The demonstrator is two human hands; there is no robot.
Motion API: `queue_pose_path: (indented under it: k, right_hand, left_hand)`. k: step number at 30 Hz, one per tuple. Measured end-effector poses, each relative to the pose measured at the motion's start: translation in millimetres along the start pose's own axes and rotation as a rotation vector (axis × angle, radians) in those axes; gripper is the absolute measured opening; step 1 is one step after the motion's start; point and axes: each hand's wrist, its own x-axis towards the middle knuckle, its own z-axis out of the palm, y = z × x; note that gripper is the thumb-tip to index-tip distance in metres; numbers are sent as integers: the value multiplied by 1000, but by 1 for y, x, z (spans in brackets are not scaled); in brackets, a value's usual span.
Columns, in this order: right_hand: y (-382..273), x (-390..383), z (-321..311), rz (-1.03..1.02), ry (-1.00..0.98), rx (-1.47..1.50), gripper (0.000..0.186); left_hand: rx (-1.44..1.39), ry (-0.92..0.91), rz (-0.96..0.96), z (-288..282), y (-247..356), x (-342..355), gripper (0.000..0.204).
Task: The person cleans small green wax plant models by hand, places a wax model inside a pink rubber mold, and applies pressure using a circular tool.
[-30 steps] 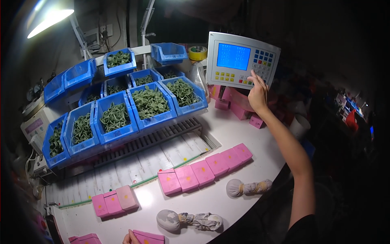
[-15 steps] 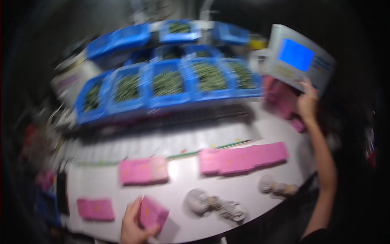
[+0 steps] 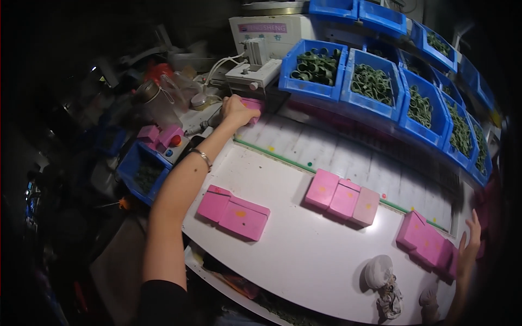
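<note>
My left hand [image 3: 237, 112] reaches to the far left edge of the table, its fingers closed around a pink rubber mold block [image 3: 252, 104] just below a small white machine with a nozzle clamp [image 3: 255, 73]. Partly hidden by those fingers, the block shows at its top and lower side. At the right, my right hand [image 3: 471, 239] has its fingers apart and holds nothing visible. It is beside a row of pink mold blocks [image 3: 427, 244]. Three more pink blocks [image 3: 342, 198] stand mid-table, and two joined ones [image 3: 234, 213] lie nearer on the left.
Blue bins [image 3: 375, 84] of green ring-shaped pieces line the back. A white slatted panel with a green edge [image 3: 337, 146] lies before them. Two tied white cloth pouches [image 3: 379, 271] sit near the front right. Left of the table are jars, a blue bin [image 3: 142, 174] and pink blocks [image 3: 169, 136].
The view has swung left. My left hand has carried the pink mold block from the front of the table to the machine. My right hand has come down from the blue-screened panel.
</note>
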Motion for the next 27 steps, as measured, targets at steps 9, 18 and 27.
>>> queue_pose_path:
  k: [9, 18, 27]
  right_hand:
    - [-69, -7, 7, -85, -197, 25, 27]
    - [-175, -43, -14, -221, -319, 401, 31]
    - [-259, -53, 5, -512, -197, 753, 30]
  left_hand:
    - [224, 69, 127, 4, -27, 3, 72]
    - [420, -390, 541, -73, 10, -259, 72]
    - [205, -309, 506, -76, 24, -290, 90]
